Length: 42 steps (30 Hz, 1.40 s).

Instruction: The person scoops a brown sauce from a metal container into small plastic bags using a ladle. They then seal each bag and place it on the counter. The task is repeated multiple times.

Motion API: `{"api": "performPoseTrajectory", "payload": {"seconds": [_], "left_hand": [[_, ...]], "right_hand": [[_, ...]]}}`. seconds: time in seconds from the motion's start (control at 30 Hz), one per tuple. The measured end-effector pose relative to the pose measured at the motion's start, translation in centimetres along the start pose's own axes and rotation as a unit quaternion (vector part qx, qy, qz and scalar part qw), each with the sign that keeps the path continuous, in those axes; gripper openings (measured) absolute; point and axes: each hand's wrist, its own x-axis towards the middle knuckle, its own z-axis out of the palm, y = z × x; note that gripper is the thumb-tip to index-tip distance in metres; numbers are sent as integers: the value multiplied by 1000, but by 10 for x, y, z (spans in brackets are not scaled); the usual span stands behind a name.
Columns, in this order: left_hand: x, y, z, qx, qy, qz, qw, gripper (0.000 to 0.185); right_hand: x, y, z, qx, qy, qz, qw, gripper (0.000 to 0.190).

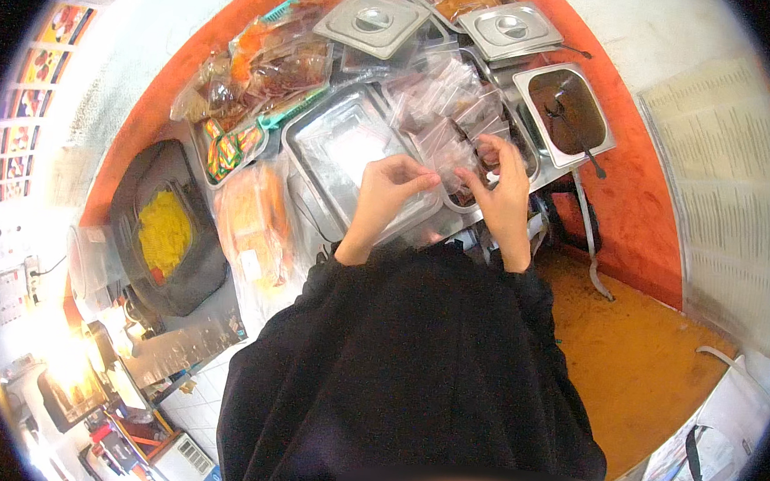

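My left hand (pixel 398 187) is over the right part of a steel tray (pixel 293 143) that has clear plastic in it, its thumb and fingertips close together. Whether something thin is between them cannot be told. Just to the right, my right hand (pixel 498 175) has its thumb and fingers curved apart, beside a pile of small clear zip bags (pixel 443 92). Those bags lie in and over a steel pan (pixel 529 147) with dark contents. Some clear film shows between the two hands; what holds it is unclear.
A steel pan of brown sauce (pixel 568 109) with a dark utensil stands at right. Steel lids (pixel 372 21) lie at the back. Bagged food (pixel 283 69) and a patterned cloth (pixel 228 151) are at left, near a packet of orange food (pixel 257 226) and a container of yellow food (pixel 164 233).
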Motion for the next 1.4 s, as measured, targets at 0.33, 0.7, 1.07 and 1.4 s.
{"api": "performPoseTrajectory", "payload": {"seconds": [0.33,0.7,1.07,1.4], "left_hand": [[-6,8,15,102,-49,25,993,10],[7,-3,22,417,-40,268,868,15],[18,-7,40,420,-48,268,866,16],[-2,-17,57,327,-37,190,925,20]], "right_hand": [[-11,-12,-17,107,-248,73,960,19],[2,-2,-7,-72,-215,-84,970,17],[11,-2,-14,103,-111,39,988,29],[-1,5,-33,64,-171,47,982,14]]}}
